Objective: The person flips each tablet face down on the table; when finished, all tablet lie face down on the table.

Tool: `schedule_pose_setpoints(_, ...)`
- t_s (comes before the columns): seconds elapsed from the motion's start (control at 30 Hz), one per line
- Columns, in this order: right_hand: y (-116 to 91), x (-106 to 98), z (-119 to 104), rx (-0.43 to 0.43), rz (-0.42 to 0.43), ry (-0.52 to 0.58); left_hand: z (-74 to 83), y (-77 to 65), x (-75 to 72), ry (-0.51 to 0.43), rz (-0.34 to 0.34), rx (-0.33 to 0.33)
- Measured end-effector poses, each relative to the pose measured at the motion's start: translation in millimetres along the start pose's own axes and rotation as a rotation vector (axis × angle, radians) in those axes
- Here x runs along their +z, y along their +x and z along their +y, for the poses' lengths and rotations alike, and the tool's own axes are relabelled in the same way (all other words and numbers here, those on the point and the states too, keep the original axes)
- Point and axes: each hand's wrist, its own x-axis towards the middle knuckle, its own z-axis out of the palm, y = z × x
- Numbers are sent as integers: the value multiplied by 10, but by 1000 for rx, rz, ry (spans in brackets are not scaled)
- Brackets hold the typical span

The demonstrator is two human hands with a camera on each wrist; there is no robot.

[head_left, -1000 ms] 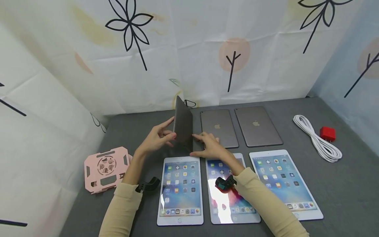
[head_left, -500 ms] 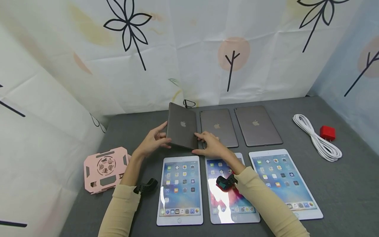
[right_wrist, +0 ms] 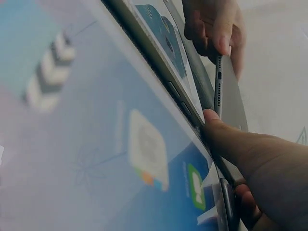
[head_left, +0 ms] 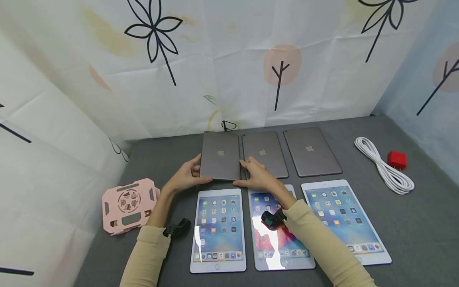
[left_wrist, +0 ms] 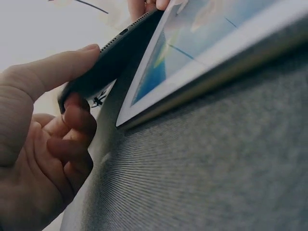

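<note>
A dark grey tablet (head_left: 220,161), back side up with an apple logo, lies low over the far left of the table between both hands. My left hand (head_left: 183,176) grips its left near corner; in the left wrist view the thumb (left_wrist: 72,67) presses on the speaker edge and the curled fingers are underneath. Thumb and fingers of my right hand (head_left: 257,176) pinch the right near corner. Beside it, two matching grey tablets (head_left: 265,145) (head_left: 313,153) lie face down. In front, a white tablet (head_left: 218,231) shows its lit home screen.
Two more white tablets (head_left: 267,243) (head_left: 358,235), screens lit, lie under and beside the right forearm. A pink case (head_left: 145,199) is at the left. A coiled white cable (head_left: 385,169) and red charger plug (head_left: 396,160) lie at the right. Patterned cloth (head_left: 233,71) walls the back.
The held tablet has tipped down from nearly upright, seen edge-on, to almost flat with its back facing up. Both hands keep hold of it, and the left hand has moved lower.
</note>
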Motion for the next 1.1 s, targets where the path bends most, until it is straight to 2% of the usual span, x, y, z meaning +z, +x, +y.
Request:
schedule_pose_setpoints(0.2,1,8,13,40,1,4,-31,20,11,129,-16,-47)
schedule_pose_setpoints(0.37,6,12,25,27,15,-8,-11,22,9,234,-17,-87)
schedule_pose_setpoints(0.53,9,19,32,30,12,-6,-5,23,2,297,-21,-109)
schedule_pose_setpoints(0.9,0,44,16,34,45,23,135,2,14,429,-69,-218)
schedule_pose_setpoints(1.1,-10,49,9,39,50,7,121,-4,43,432,-59,-208)
